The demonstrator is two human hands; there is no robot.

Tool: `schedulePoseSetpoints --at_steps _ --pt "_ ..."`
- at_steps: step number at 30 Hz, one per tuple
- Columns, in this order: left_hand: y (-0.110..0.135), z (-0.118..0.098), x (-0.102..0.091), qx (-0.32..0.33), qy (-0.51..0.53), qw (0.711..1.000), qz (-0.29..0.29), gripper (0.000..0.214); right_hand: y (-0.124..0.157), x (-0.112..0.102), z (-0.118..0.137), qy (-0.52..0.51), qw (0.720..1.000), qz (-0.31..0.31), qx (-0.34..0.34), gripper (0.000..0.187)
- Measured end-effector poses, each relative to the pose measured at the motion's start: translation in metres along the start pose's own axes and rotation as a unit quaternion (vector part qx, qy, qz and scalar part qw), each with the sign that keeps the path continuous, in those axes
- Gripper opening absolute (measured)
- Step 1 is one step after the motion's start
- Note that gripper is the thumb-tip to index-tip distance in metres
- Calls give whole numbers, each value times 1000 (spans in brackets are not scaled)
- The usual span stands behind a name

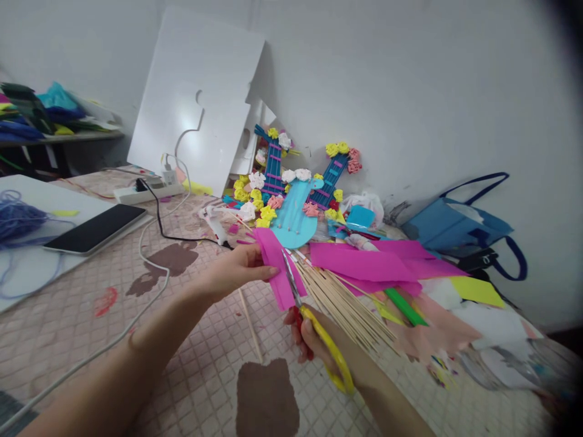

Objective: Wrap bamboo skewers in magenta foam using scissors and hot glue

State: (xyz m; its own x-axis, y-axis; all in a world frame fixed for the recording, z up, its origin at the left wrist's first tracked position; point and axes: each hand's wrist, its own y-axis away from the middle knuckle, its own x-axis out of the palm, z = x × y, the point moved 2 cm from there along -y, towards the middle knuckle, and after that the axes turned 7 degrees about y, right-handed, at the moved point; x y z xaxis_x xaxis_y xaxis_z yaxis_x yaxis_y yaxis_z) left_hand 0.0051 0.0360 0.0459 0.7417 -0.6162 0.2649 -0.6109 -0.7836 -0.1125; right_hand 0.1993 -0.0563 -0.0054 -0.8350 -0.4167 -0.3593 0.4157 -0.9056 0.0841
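My left hand (248, 265) pinches a folded strip of bright pink paper (279, 291) by its left side, thumb on top. In my right hand (314, 334) is a pair of scissors (334, 358) with yellow and red handles. Their metal blades point up and away from me, lying along the right part of the pink strip. Whether the blades are parted is hard to make out. Just right of the blades lies a bundle of thin wooden sticks (346, 303). A single stick (250, 325) rests on the table below my left hand.
Behind my hands stands a blue craft piece (296, 212) with paper flowers. Larger pink paper (364, 261), a green strip (407, 306) and a blue bag (469, 224) are at right. A hot glue gun (213, 221), a white cable (150, 291) and a phone (98, 227) are at left.
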Motion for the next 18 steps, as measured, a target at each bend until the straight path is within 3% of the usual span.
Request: schedulePoseSetpoints --at_steps 10,18 --pt "1 -2 2 5 -5 1000 15 16 2 1 7 8 1000 4 18 53" --pt "3 -3 4 12 5 1000 -4 13 3 2 20 21 999 1 43 58"
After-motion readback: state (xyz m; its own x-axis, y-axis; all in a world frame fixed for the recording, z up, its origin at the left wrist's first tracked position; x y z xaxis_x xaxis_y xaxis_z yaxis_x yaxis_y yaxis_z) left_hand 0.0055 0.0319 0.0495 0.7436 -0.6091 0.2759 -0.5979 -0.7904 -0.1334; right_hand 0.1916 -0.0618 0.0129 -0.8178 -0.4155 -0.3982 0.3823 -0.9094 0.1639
